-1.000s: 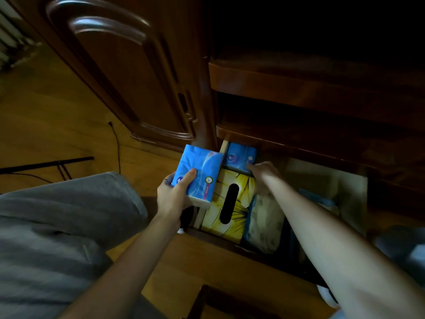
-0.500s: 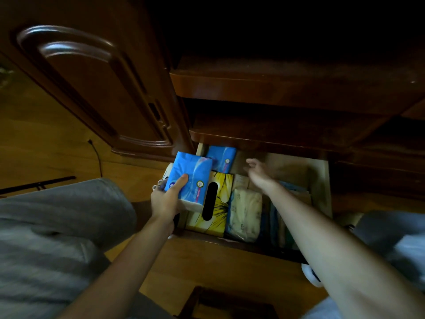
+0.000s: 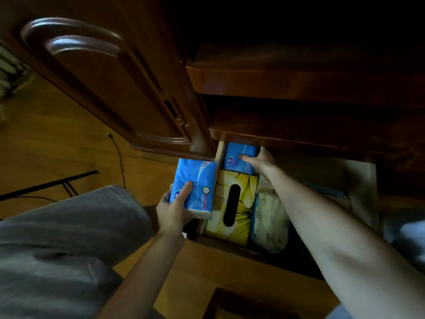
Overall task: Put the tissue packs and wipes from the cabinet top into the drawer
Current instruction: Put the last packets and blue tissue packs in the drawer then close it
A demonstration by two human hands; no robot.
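My left hand (image 3: 172, 210) held a blue tissue pack (image 3: 195, 185) just above the left edge of the open drawer (image 3: 361, 180), thumb across its front; my right hand (image 3: 259, 161) gripped a second blue pack (image 3: 236, 155) at the drawer's back, partly under the cabinet ledge (image 3: 299, 137); between them a yellow tissue box (image 3: 241, 199) lay flat, its dark slot facing up; a pale wipes pack (image 3: 269, 222) sat just beside it on the right; my grey-clad knee (image 3: 69, 238) filled the lower left.
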